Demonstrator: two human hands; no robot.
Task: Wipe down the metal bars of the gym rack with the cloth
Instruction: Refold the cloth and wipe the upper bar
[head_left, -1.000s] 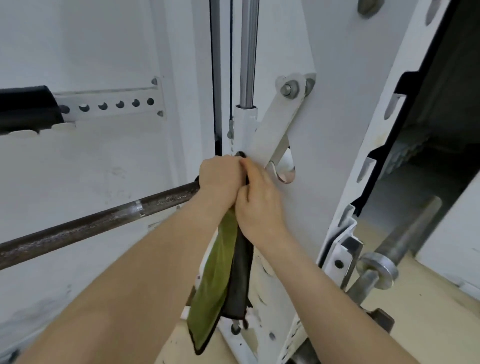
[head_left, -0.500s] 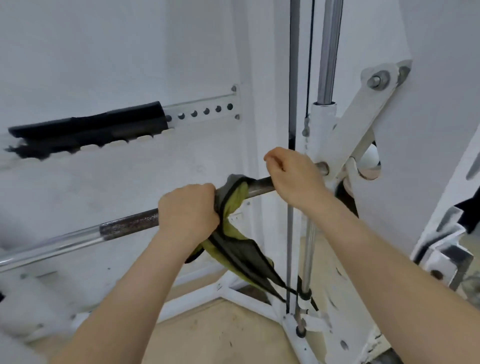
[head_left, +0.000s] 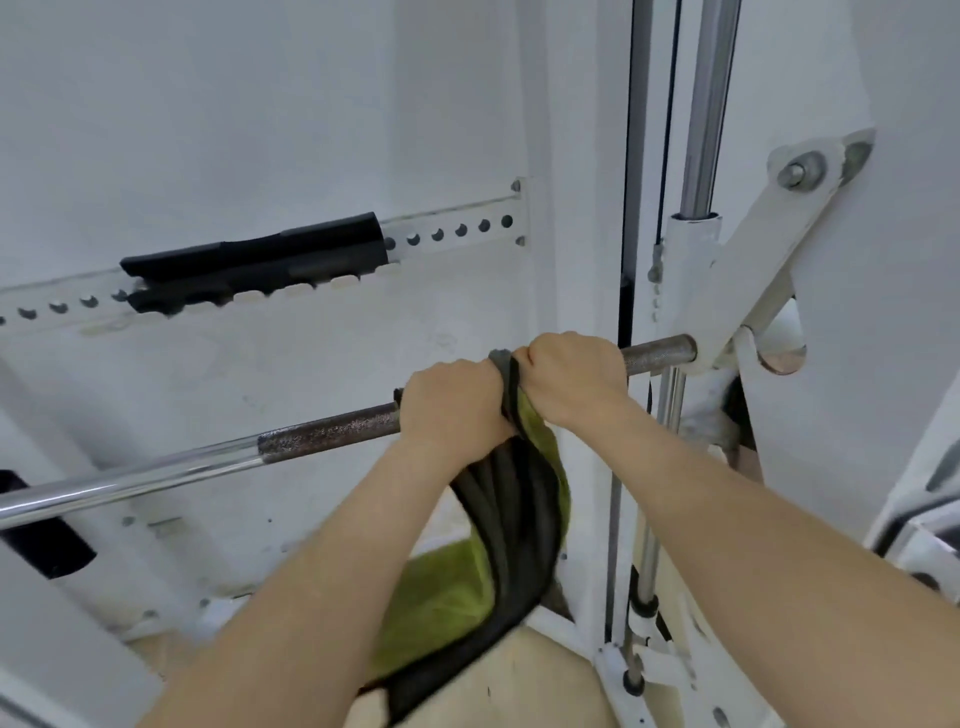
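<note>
A long metal bar (head_left: 322, 431) runs from lower left up to the white rack carriage at right; its left part is shiny chrome, the rest dark knurled steel. A green and black cloth (head_left: 498, 540) is draped over the bar and hangs down between my forearms. My left hand (head_left: 452, 410) grips the bar with the cloth wrapped under its fingers. Just to its right, my right hand (head_left: 571, 379) grips the bar and the cloth's upper edge, the two hands nearly touching.
A vertical chrome guide rod (head_left: 704, 104) and a white sleeve (head_left: 691, 270) stand right of the hands. A perforated white rail with a black pad (head_left: 260, 265) crosses the wall behind. White frame feet (head_left: 618, 665) and beige floor lie below.
My hands were apart on the bar half a second ago; now they are close together again with the cloth bunched between them, further right along the bar.
</note>
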